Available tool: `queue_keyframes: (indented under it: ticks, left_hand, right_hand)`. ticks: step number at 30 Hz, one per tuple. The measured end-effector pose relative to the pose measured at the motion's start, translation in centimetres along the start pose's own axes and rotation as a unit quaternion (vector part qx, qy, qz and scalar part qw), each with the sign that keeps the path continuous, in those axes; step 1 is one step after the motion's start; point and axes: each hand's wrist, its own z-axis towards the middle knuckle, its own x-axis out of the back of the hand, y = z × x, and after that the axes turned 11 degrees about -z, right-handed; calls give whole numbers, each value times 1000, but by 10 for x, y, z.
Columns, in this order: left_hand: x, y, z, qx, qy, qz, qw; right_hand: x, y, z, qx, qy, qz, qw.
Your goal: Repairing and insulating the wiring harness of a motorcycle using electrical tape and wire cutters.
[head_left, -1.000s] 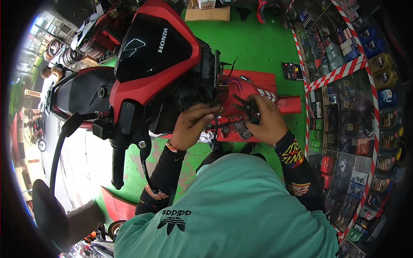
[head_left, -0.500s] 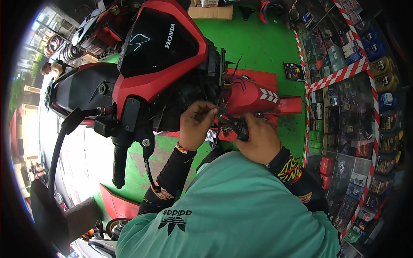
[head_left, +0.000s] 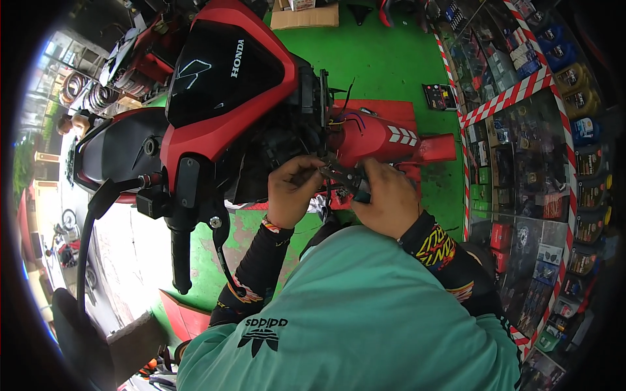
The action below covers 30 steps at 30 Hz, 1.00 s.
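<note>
A red and black scooter (head_left: pixel 225 72) stands before me with its front end partly stripped. My left hand (head_left: pixel 290 190) is closed in a pinch by the exposed front, holding something too small to make out, perhaps a wire end. Dark-handled pliers (head_left: pixel 349 177) are gripped in my right hand (head_left: pixel 391 202). Their jaws point left and meet the tips of my left fingers. Loose coloured wires (head_left: pixel 352 119) stick out above the red front fender (head_left: pixel 372 137), just beyond both hands.
The brake lever (head_left: pixel 220 244) and handlebar grip (head_left: pixel 181 257) jut out left of my left forearm. At right stands a glass display case (head_left: pixel 515 169) edged with red-white tape. A flat dark package (head_left: pixel 438 97) lies on the green floor (head_left: pixel 385 58); cardboard (head_left: pixel 305 17) is farther back.
The whole view has shifted a little, so the scooter sits slightly farther left. My right fingers have turned over the pliers, covering more of the handles. Both hands stay close together.
</note>
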Motion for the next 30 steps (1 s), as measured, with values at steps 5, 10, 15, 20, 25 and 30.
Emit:
queue_keyframes:
  ticks: [5, 10, 15, 20, 25, 30]
  left_hand:
    - [3, -2, -2, 6, -1, 2, 1000]
    - [2, -3, -2, 5, -3, -36, 999]
    - [3, -3, -1, -13, -10, -24, 1000]
    - [2, -3, -1, -23, -10, -26, 999]
    - [0, 1, -1, -17, -13, -23, 1000]
    - [2, -1, -1, -17, -11, -11, 1000]
  right_hand:
    - [-7, 5, 1, 10, 14, -5, 1000]
    - [-14, 15, 5, 43, 46, -9, 998]
    - [-22, 22, 7, 63, 64, -2, 996]
    - [-25, 25, 8, 51, 27, 2, 998]
    - [-27, 24, 9, 59, 51, 32, 996]
    - [-31, 25, 8, 53, 40, 47, 997]
